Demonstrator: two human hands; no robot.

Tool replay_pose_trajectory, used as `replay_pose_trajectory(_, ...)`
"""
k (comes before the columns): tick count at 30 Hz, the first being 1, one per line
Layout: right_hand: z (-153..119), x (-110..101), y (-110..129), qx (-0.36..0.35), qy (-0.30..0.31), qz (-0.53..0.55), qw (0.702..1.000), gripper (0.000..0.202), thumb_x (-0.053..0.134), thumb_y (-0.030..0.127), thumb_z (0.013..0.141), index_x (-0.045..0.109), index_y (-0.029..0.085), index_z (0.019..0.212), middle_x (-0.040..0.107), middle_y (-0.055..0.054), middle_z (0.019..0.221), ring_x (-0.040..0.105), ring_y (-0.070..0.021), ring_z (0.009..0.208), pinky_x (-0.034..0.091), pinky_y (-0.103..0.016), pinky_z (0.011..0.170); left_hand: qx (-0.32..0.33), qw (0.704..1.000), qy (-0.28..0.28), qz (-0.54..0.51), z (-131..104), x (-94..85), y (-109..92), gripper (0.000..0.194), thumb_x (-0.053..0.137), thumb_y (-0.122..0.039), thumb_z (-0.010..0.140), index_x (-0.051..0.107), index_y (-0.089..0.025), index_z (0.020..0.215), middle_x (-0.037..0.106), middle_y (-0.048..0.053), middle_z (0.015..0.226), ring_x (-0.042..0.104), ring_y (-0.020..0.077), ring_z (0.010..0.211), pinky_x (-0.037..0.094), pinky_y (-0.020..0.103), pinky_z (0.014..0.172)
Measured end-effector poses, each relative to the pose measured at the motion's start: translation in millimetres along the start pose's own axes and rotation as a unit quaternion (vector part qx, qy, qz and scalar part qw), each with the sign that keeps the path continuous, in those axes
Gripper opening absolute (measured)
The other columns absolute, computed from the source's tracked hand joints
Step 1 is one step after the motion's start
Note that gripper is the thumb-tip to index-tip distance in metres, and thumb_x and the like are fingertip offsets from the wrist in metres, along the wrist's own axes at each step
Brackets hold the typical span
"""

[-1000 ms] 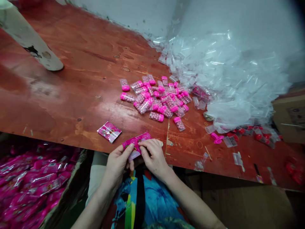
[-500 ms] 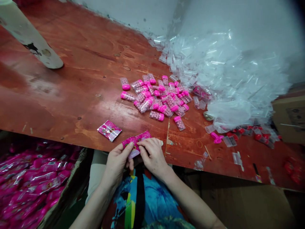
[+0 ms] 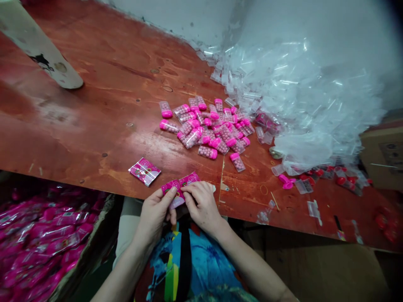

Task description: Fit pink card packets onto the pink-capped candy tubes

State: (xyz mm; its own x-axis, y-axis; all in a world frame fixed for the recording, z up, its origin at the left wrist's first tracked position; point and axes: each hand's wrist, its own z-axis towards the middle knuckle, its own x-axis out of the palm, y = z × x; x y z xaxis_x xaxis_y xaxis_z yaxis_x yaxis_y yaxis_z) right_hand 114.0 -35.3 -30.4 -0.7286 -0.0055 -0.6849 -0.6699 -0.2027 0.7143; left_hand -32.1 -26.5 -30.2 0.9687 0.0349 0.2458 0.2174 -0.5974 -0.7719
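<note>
Between my two hands, at the table's front edge, is a printed pink wrapper sleeve (image 3: 178, 189) with swirl patterns. My left hand (image 3: 155, 212) pinches its left end, thumb on top. The fingers of my right hand (image 3: 203, 205) are closed on its right side, and the fingertips partly hide it. Just beyond my left hand lies a flat stack of similar pink wrappers (image 3: 145, 171). Further back is a loose heap of small clear bottles (image 3: 208, 152) with pink caps, filled with pale pink balls.
A big pile of clear empty plastic tubes (image 3: 302, 100) covers the back right. Red-capped pieces (image 3: 341, 180) lie at the right. A pale bottle-like cylinder (image 3: 59, 67) stands at the back left. At lower left, a box (image 3: 103, 222) holds many pink wrapped bottles.
</note>
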Motion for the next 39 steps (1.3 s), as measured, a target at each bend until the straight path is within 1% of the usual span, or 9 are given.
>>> replay_pose_trajectory(6,0,0,0,-0.003,0.004,-0.006,1.0,0.016,0.051,0.021,0.094,0.066,0.022,0.102,0.066,-0.005,0.095,0.054,-0.0206,0.093,0.036,-0.039,0.087,-0.003,1.0,0.001,0.001,0,-0.2,0,0.035,0.065,-0.048,0.081,0.065,-0.014,0.09,0.051,-0.004,0.034,0.042,0.0084,0.027,0.025,0.017,0.035)
replay_pose_trajectory(11,0,1,-1,-0.002,0.003,-0.008,1.0,0.016,0.051,0.021,0.094,0.065,0.022,0.102,0.066,-0.004,0.095,0.054,-0.0204,0.094,0.036,-0.039,0.088,-0.004,1.0,0.001,0.002,0,-1.0,1,0.036,0.065,-0.048,0.08,0.065,-0.015,0.094,0.05,-0.005,0.034,0.042,0.0084,0.027,0.025,0.017,0.035)
replay_pose_trajectory(18,-2,5,-5,-0.015,-0.003,-0.021,1.0,0.018,0.05,0.023,0.095,0.066,0.022,0.103,0.066,-0.005,0.096,0.053,-0.0211,0.094,0.036,-0.04,0.089,-0.003,1.0,0.004,-0.002,2,-2.1,2,0.035,0.067,-0.047,0.078,0.066,-0.015,0.089,0.051,-0.005,0.035,0.043,0.0085,0.027,0.026,0.018,0.035)
replay_pose_trajectory(22,-2,8,-6,-0.024,-0.005,-0.034,0.999,0.019,0.049,0.024,0.095,0.066,0.022,0.104,0.066,-0.006,0.097,0.052,-0.022,0.095,0.036,-0.041,0.09,-0.003,1.0,0.003,-0.003,2,-2.6,3,0.035,0.068,-0.048,0.077,0.065,-0.015,0.088,0.053,-0.004,0.036,0.043,0.0086,0.027,0.024,0.017,0.034)
replay_pose_trajectory(25,-3,9,-6,-0.028,-0.004,-0.04,0.999,0.019,0.05,0.024,0.095,0.066,0.021,0.104,0.066,-0.006,0.098,0.052,-0.0221,0.095,0.036,-0.042,0.09,-0.005,1.0,-0.003,0.004,1,-1.4,2,0.036,0.067,-0.049,0.078,0.064,-0.015,0.09,0.051,-0.005,0.034,0.042,0.0087,0.026,0.022,0.017,0.033)
replay_pose_trajectory(31,-2,11,-7,-0.024,-0.004,-0.044,0.999,0.02,0.05,0.024,0.095,0.066,0.023,0.106,0.066,-0.006,0.098,0.052,-0.0224,0.094,0.035,-0.042,0.091,-0.012,1.0,-0.009,0.006,-1,1.3,-3,0.037,0.068,-0.051,0.075,0.064,-0.016,0.088,0.048,-0.006,0.033,0.04,0.0088,0.026,0.021,0.018,0.033)
replay_pose_trajectory(39,-2,12,-8,-0.032,-0.008,-0.047,0.998,0.02,0.049,0.024,0.095,0.066,0.023,0.106,0.066,-0.006,0.096,0.052,-0.0227,0.093,0.036,-0.042,0.089,-0.006,1.0,-0.009,0.014,0,0.6,-1,0.035,0.068,-0.05,0.076,0.065,-0.016,0.087,0.047,-0.006,0.031,0.039,0.0087,0.024,0.021,0.018,0.032)
